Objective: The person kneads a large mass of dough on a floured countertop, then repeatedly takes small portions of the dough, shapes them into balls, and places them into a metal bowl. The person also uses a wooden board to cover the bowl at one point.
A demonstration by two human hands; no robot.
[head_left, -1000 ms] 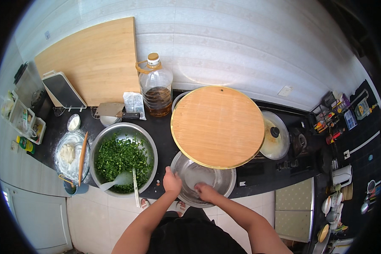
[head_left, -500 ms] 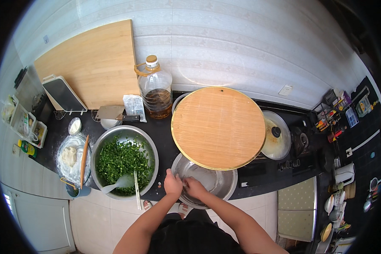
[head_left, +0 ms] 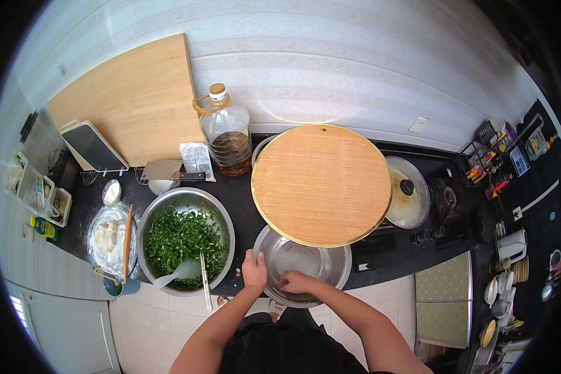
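In front of me a wide stainless steel bowl (head_left: 305,265) sits at the counter's front edge, with a whitish film on its inside. My left hand (head_left: 254,269) grips the bowl's left rim. Inside the bowl, low over its near side, is my right hand (head_left: 298,282), its fingers curled together; whatever they hold, if anything, is hidden. A round wooden slatted board (head_left: 321,187) with a yellow rim covers the bowl's far part. To the left stands a larger steel basin (head_left: 229,218) of chopped greens (head_left: 181,240), holding a pale spatula (head_left: 186,269) and chopsticks (head_left: 204,277).
Far left are a floured plate with dough (head_left: 106,237) and a rolling pin (head_left: 128,243). Behind the basin lies a cleaver (head_left: 162,170); an oil jug (head_left: 227,140) stands beside it. A glass-lidded pan (head_left: 408,199) sits right of the board.
My right hand has moved right, away from my left hand, within the bowl. My left hand stays at the rim. The view has shifted slightly.
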